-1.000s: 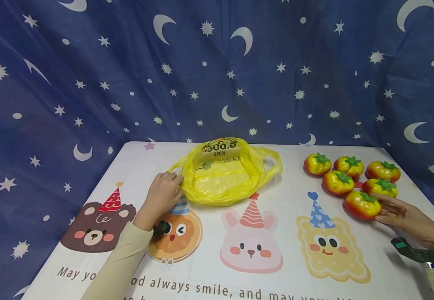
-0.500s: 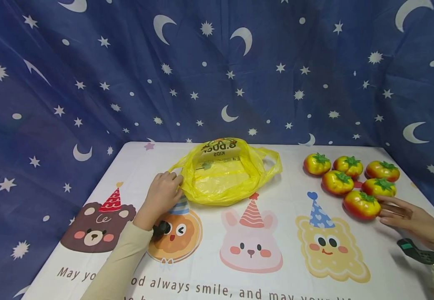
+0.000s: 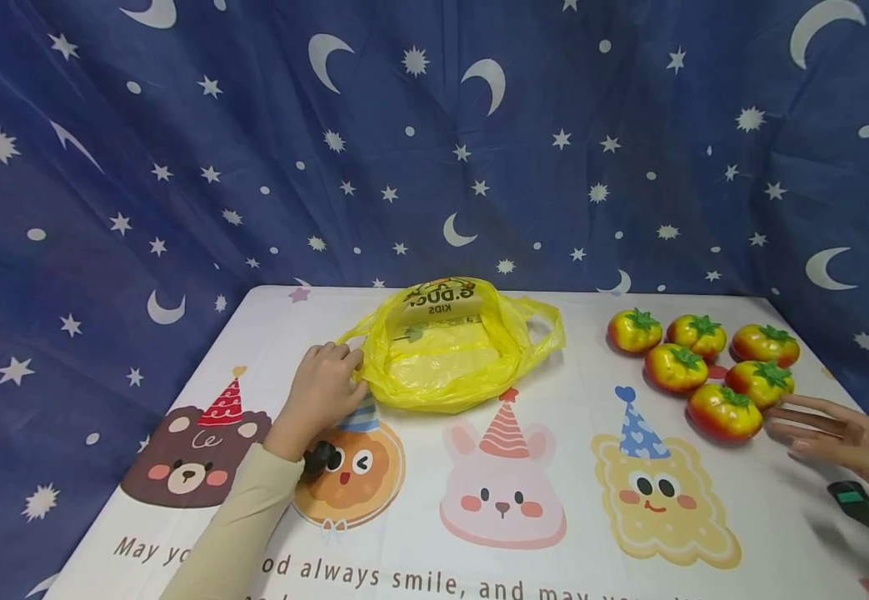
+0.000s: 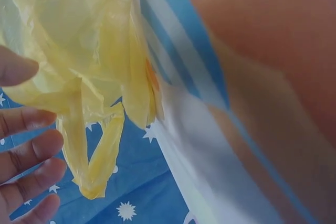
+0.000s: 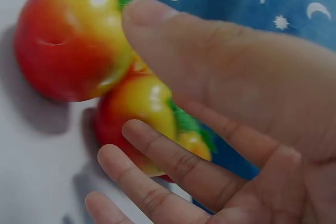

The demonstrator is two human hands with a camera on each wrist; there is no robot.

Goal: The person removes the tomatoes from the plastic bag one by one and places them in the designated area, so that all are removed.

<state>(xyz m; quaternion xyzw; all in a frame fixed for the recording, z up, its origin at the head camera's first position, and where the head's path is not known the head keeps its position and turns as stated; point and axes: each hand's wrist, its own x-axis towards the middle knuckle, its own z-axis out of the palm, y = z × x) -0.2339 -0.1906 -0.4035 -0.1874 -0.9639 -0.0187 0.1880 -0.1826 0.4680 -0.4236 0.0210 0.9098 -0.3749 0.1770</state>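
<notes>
A yellow plastic bag (image 3: 445, 387) with dark printing lies on the table with its mouth spread wide. My left hand (image 3: 323, 387) is at the bag's left side by a handle. In the left wrist view that hand's fingers (image 4: 37, 148) are loosely bent and apart from the thumb, with nothing pinched between them. Several red-and-yellow toy tomatoes (image 3: 725, 412) with green leafy tops sit grouped at the right. Just right of the nearest ones, my right hand (image 3: 842, 437) has its fingers spread and holds nothing. Two tomatoes (image 5: 68, 40) show beyond its thumb and fingers in the right wrist view.
A white tablecloth (image 3: 404, 517) printed with cartoon animals and lettering covers the table. Behind it hangs a dark blue curtain (image 3: 419, 200) with moons and stars. A black strap (image 3: 865, 504) is on the right wrist.
My right hand has drawn back to the right from the nearest toy tomato, its fingers straightening. The left hand and the yellow bag have stayed almost still.
</notes>
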